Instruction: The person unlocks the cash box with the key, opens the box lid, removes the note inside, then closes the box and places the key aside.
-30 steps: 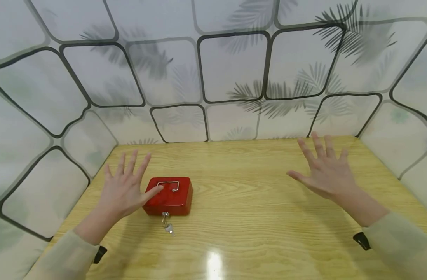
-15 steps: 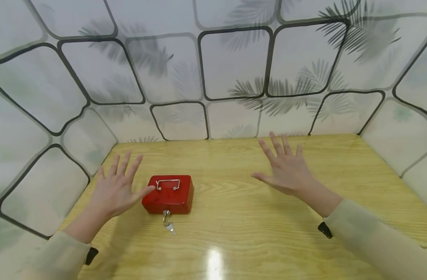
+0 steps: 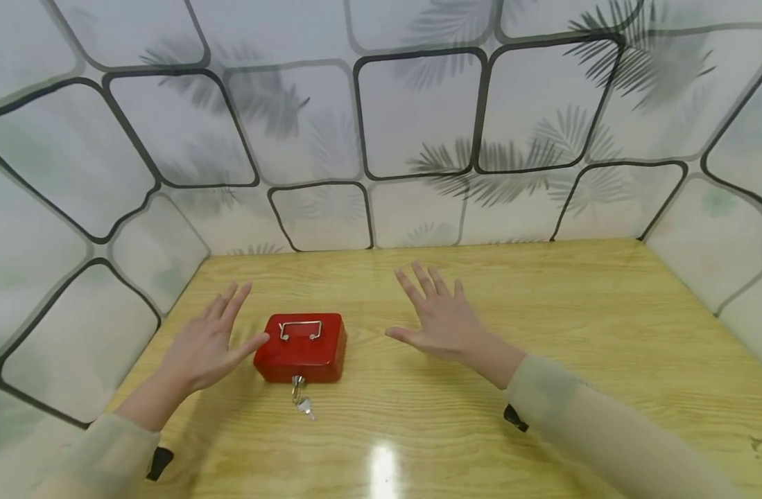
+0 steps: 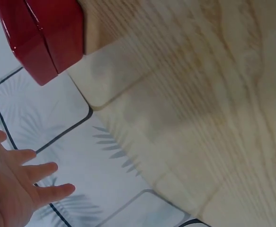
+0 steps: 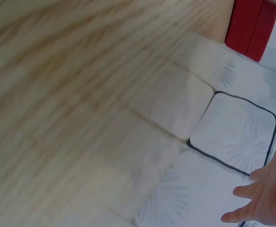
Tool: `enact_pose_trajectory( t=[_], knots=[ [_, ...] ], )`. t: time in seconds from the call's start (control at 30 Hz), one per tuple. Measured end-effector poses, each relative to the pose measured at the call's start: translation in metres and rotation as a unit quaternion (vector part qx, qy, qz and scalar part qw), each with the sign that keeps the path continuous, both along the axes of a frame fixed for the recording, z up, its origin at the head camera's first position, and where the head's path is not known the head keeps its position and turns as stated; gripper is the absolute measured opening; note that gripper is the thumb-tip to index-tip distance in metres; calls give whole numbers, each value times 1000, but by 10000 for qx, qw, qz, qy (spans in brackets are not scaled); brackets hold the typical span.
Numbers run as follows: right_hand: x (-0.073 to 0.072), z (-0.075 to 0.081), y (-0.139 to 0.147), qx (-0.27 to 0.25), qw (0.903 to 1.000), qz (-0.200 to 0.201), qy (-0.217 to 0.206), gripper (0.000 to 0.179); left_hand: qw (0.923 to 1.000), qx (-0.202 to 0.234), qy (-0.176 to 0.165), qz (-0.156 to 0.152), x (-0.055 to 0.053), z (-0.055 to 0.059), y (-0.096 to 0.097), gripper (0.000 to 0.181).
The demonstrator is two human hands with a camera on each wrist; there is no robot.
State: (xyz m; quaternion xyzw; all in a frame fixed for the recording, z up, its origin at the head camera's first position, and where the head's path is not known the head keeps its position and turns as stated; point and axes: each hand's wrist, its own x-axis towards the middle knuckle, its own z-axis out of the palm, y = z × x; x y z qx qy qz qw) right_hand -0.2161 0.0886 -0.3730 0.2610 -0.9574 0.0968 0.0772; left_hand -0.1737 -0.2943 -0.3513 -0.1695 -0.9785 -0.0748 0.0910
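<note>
A small red metal cash box (image 3: 301, 350) sits on the wooden table, its lid down and a wire handle (image 3: 301, 330) on top. From the lock at its front hang keys (image 3: 304, 405) on a ring. My left hand (image 3: 206, 346) hovers at the box's left side, fingers extended, the thumb tip near the lid's left edge; whether it touches cannot be told. To the right of the box my right hand (image 3: 443, 322) is in the air with fingers spread, holding nothing. Both wrist views show the red box (image 4: 48, 38) and part of the hand.
The light wood table (image 3: 574, 333) reaches back to a fabric-like wall (image 3: 418, 118) with dark outlined shapes and leaf prints. Similar walls close in on the left and right. A light glare (image 3: 383, 471) lies on the table's front part.
My right hand has moved left across the table toward the box. My left hand has shifted slightly left, its fingers drawing closer together. The box stays in place.
</note>
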Motion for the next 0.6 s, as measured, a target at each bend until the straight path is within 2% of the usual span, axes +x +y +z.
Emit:
enact_pose_trajectory(
  t=[0.2,0.3,0.47,0.6],
  knots=[
    [2,-6,-30,-344,9981,76,-508,94,9978,563,-335,-119,-2,-9,-6,85],
    [3,-10,-43,-505,9964,117,-668,94,9940,936,-556,-145,-3,-14,-9,85],
    [5,-17,-63,-768,9916,179,-1021,93,9788,1758,-975,-390,-5,-24,-14,84],
    [5,-21,-76,-863,9858,134,-1431,95,9680,2144,-1155,-600,-8,-28,-16,85]
  ],
)
